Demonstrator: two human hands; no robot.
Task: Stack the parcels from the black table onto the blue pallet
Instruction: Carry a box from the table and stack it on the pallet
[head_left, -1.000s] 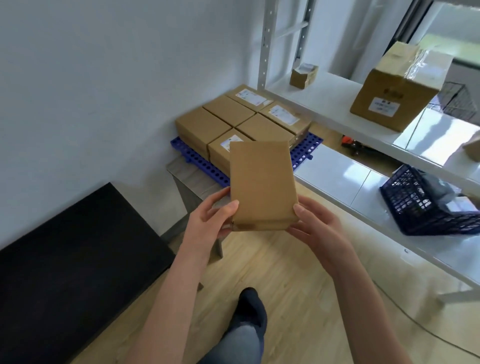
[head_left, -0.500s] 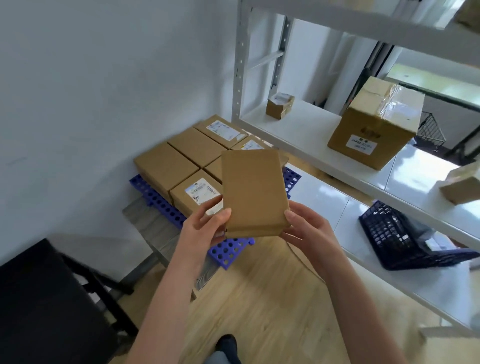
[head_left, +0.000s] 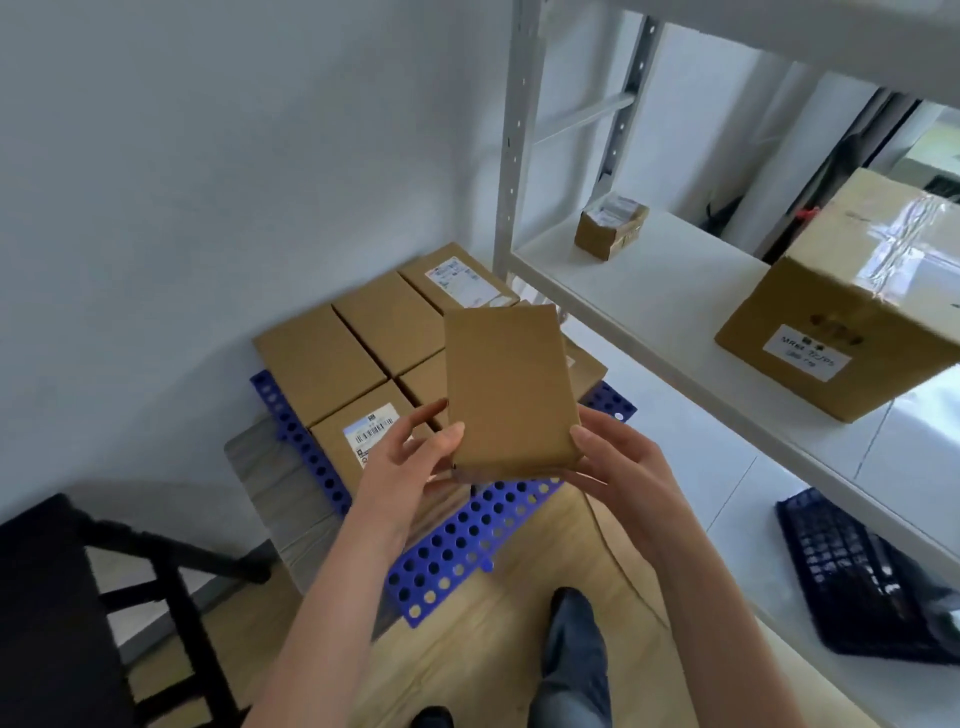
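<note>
Near the middle of the head view, a plain brown parcel (head_left: 511, 389) is held in the air above the blue pallet (head_left: 467, 561), touching none of the boxes beneath it. The left grip (head_left: 410, 457) is curled round its near left corner, thumb on the top face and fingers underneath. The right grip (head_left: 618, 467) holds the near right corner the same way, thumb along the edge. Both grips are closed on the parcel, which tilts with its far end raised.

Below and beyond it, several stacked parcels (head_left: 317, 358) sit tight together on the far part of the pallet, against the white wall. One labelled parcel (head_left: 363, 436) lies at the near left of that group, just beside the left grip. The near part of the pallet shows bare perforated plastic. The pallet rests on a low grey table (head_left: 270, 478).

At the near left stands the black table (head_left: 47, 613), well apart from the pallet. To the right runs a white shelf (head_left: 649, 291) carrying a small box (head_left: 610, 226) at its far end and a large taped box (head_left: 857, 312) nearer. A dark basket (head_left: 857, 577) sits on the level below.
</note>
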